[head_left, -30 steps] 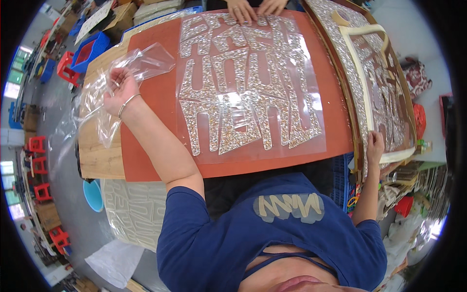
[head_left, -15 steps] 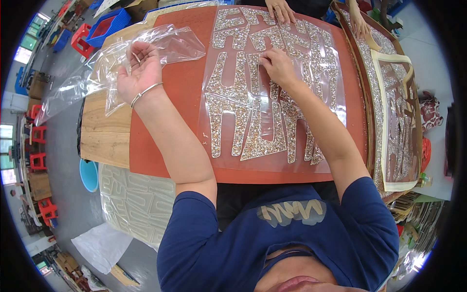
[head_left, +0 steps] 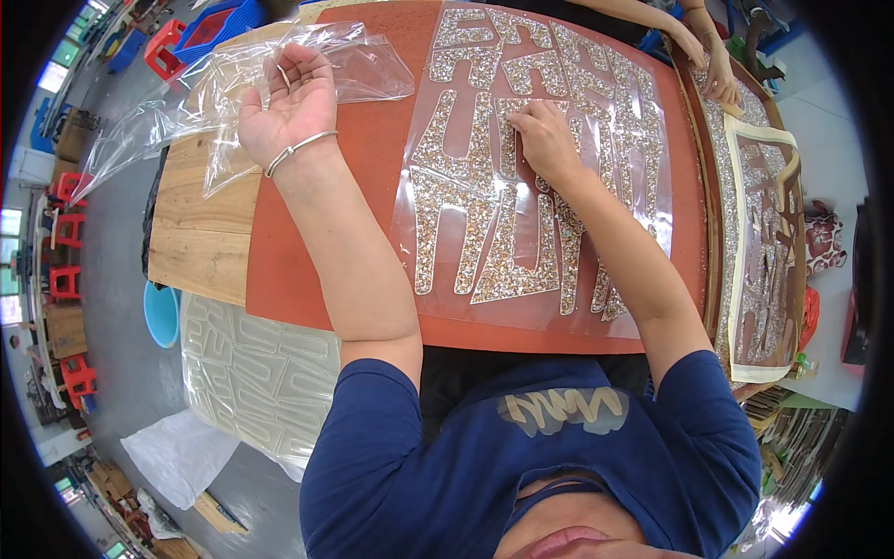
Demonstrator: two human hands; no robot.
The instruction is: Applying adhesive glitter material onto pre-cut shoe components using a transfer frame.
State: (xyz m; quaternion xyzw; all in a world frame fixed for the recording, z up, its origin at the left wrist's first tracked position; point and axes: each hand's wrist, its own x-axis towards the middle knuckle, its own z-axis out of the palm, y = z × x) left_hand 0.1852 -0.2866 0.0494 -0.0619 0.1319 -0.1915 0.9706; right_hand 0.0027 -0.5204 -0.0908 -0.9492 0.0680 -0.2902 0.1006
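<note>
A clear plastic sheet [head_left: 507,207] bears large letter-like shapes [head_left: 449,233] filled with glittery gold and silver grains, and lies on a reddish-brown board [head_left: 326,247]. Over its middle, my right hand [head_left: 548,140] is closed, thumb and fingertips pressed together at the shapes; anything between them is too small to make out. My left hand [head_left: 296,102] is palm up at the left, fingers loosely curled and apart, with nothing in it. Crumpled clear plastic film [head_left: 372,70] spreads around and behind that hand.
At the far right, another person's hands [head_left: 715,74] are over a shallow tray [head_left: 700,186] of glittery material, with a cream-edged frame [head_left: 745,363] in it. A wooden tabletop [head_left: 200,233], a moulded translucent sheet [head_left: 261,373] and a blue bucket [head_left: 161,315] are at the left.
The other person's hand has left the sheet's far edge and joined their other hand at the tray. My view has shifted slightly; my hands keep nearly the same poses.
</note>
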